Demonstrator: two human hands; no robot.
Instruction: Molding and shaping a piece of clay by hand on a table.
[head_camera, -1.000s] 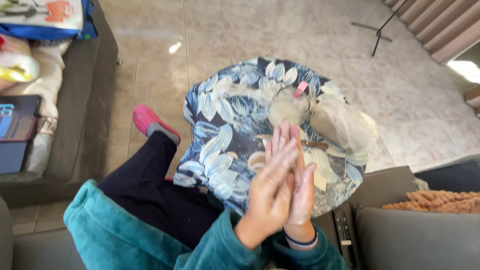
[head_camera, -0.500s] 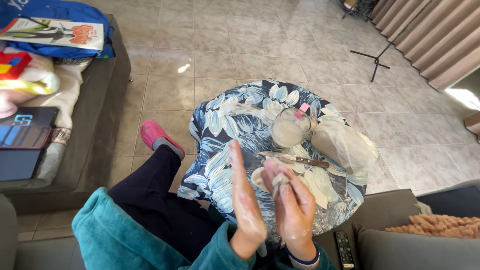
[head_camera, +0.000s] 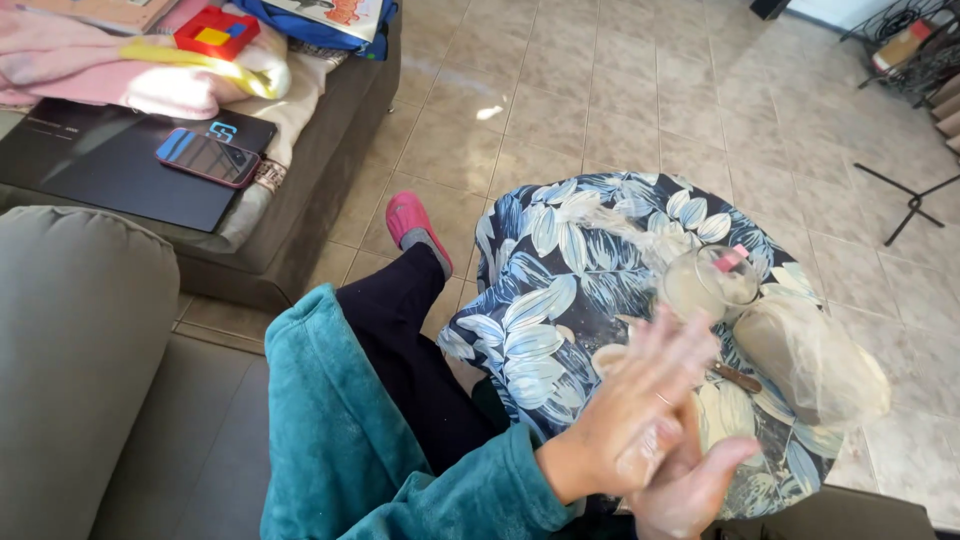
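1. Worktop (head_camera: 540, 300) right of centre; glass (head_camera: 708, 285) on its far-right part.
2. Bag (head_camera: 815, 360) just right of the glass, on the worktop edge.
3. Left hand (head_camera: 640, 415) over right hand (head_camera: 695, 485), pressed together at the worktop's near edge.
4. Sofa (head_camera: 330, 150) far left; phone (head_camera: 207, 157) on a laptop (head_camera: 120, 165) on it.
5. Stand (head_camera: 915, 195) on the floor, far right.

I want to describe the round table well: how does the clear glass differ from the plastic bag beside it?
The clear round glass stands upright with an open top and a pink piece at its rim; the translucent plastic bag lies slumped on its side. The glass is smaller and rigid, while the bag is larger, soft and wrinkled. Both rest on the leaf-patterned tablecloth and hold something pale.
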